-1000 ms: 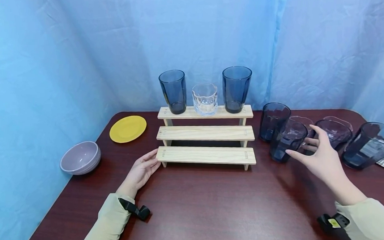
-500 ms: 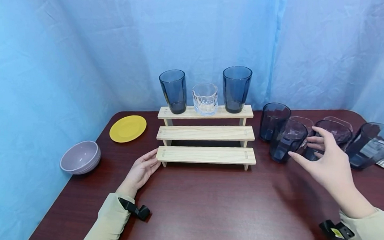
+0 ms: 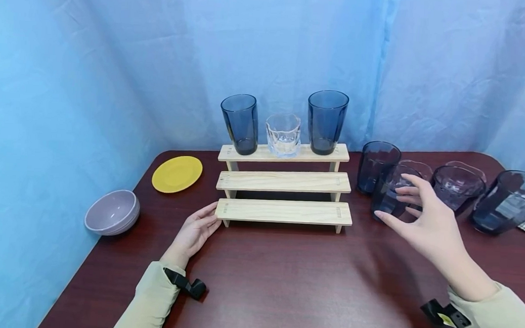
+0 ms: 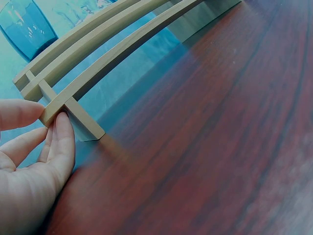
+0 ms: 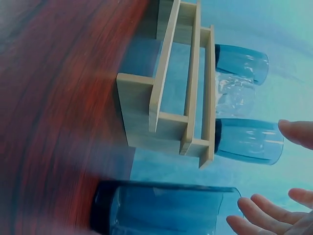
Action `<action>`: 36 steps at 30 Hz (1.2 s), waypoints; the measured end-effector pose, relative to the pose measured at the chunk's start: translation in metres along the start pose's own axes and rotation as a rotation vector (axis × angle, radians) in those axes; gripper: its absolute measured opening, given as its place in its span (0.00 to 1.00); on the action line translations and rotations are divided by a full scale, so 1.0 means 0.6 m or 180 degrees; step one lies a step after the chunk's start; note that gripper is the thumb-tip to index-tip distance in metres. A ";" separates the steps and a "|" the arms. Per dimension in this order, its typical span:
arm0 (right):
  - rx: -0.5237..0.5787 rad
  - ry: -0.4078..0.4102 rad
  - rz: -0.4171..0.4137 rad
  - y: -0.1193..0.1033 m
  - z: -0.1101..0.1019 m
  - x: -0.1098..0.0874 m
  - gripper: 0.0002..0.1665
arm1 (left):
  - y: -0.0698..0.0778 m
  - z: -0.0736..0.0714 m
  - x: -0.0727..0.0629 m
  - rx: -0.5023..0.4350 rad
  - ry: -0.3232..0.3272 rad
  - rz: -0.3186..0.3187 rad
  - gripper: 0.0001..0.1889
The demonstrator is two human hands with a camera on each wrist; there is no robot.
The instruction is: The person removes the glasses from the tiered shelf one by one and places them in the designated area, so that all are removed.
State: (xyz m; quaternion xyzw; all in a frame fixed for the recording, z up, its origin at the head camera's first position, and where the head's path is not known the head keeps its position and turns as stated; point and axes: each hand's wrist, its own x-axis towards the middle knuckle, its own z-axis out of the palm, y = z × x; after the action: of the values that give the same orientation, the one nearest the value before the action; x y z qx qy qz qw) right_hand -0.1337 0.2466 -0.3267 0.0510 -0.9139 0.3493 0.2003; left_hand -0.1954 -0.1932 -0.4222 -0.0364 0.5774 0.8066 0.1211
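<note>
Left hand (image 3: 196, 230) pinches the lowest tier (image 3: 284, 211) of the rack (image 3: 284, 180). Right hand (image 3: 430, 225), fingers parted, has shifted rackward; the tumbler (image 3: 386, 193) right of the rack is ungrasped.

Dark red table (image 3: 283, 284) bears 3-tier wooden rack (image 3: 283, 211), yellow plate (image 3: 177, 174), lilac bowl (image 3: 112, 212), glasses (image 3: 378, 162)

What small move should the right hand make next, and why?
Probably ease the right hand forward and close its thumb and fingers around the dark-blue, tapered glass tumbler just beyond it: they are spread near the tumbler, not yet wrapped round it. The left hand pinches the end of the pale, three-tier wooden stand, so that seems steadied.
</note>
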 end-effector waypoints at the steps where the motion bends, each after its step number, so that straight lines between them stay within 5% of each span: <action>1: 0.0019 -0.0009 0.0006 -0.001 0.003 0.003 0.50 | 0.000 0.000 0.001 0.0003 0.0003 -0.0002 0.29; 15: 0.0588 0.0125 -0.0298 -0.049 0.046 0.058 0.48 | 0.004 0.006 0.002 -0.0073 0.0009 -0.0024 0.29; 25: 0.1186 0.0064 0.0022 -0.063 0.069 0.133 0.54 | 0.003 0.004 0.001 -0.0091 0.0056 -0.0037 0.29; 36: 0.1434 -0.0111 0.0109 -0.078 0.100 0.203 0.59 | 0.001 0.002 0.000 -0.0087 0.0064 -0.0036 0.29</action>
State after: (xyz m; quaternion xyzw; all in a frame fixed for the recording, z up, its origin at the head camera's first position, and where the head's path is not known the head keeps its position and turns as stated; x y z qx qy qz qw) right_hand -0.2540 0.1775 -0.2891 0.0849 -0.8169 0.5470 0.1621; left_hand -0.1952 -0.1920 -0.4210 -0.0494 0.5673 0.8133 0.1193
